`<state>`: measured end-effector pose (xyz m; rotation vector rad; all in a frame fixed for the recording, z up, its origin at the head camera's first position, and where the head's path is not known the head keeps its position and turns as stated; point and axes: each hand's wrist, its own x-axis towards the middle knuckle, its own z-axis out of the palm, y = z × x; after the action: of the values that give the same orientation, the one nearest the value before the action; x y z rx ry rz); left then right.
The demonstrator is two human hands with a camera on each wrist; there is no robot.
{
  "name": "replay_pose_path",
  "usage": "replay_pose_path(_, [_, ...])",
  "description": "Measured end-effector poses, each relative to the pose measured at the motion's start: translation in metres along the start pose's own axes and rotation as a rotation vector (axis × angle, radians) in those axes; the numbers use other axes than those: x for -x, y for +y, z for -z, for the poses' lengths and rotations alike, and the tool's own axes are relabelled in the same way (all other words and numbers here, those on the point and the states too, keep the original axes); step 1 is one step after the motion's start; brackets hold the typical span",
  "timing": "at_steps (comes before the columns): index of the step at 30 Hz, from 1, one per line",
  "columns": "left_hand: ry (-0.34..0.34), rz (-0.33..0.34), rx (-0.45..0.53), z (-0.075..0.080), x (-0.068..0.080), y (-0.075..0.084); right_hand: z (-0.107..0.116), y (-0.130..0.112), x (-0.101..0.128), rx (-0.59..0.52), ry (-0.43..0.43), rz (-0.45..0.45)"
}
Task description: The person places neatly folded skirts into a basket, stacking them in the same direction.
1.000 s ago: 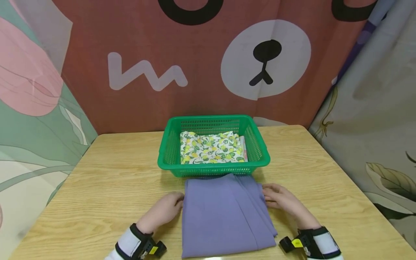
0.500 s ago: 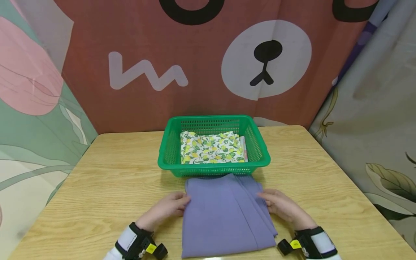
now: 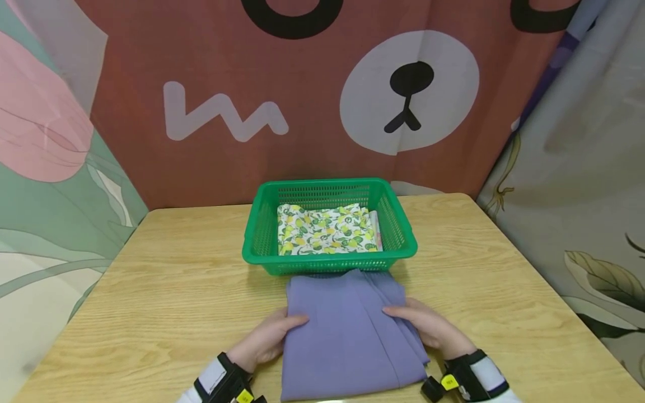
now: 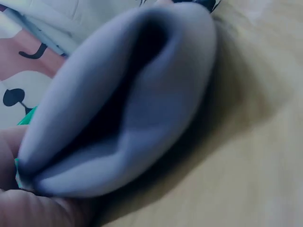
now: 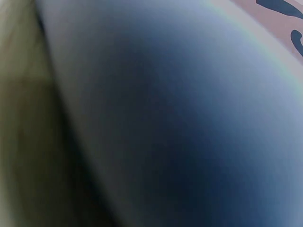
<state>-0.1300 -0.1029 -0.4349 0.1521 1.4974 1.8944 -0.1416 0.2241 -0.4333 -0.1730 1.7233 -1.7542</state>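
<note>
A folded purple cloth (image 3: 342, 341) lies on the table in front of the green basket, with its folds fanned out along the right side. My left hand (image 3: 269, 336) grips its left edge, thumb on top and the other fingers tucked beneath. At the opposite edge my right hand (image 3: 430, 326) holds the cloth the same way, thumb over the upper layer. In the left wrist view the cloth (image 4: 165, 99) bulges in a looped fold, pinched by the left hand's fingers (image 4: 33, 208) at lower left. Blurred cloth (image 5: 189, 118) fills most of the right wrist view, hiding the right fingers.
Just behind the purple cloth stands a green plastic basket (image 3: 330, 262), with a folded lemon-print cloth (image 3: 325, 230) inside and a pinkish folded piece (image 3: 375, 230) beside it. The wooden table (image 3: 201, 268) ends at a hanging bear-print curtain (image 3: 302, 162).
Both hands have come inward from beside the cloth, and their thumbs now lie over its edges in a grip. The cloth and basket stay nearly in place.
</note>
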Motion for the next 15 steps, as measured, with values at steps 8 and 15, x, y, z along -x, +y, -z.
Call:
replay_pose_path(8, [0.066,0.009,0.063,-0.0074,-0.0047,-0.0038,-0.0074,0.0026,-0.0041,0.022,0.078,0.014])
replay_pose_path(15, [0.089,-0.023,0.037,-0.0058,-0.0049,-0.0066,-0.0085,0.0030,-0.0043,0.046,0.101,0.050])
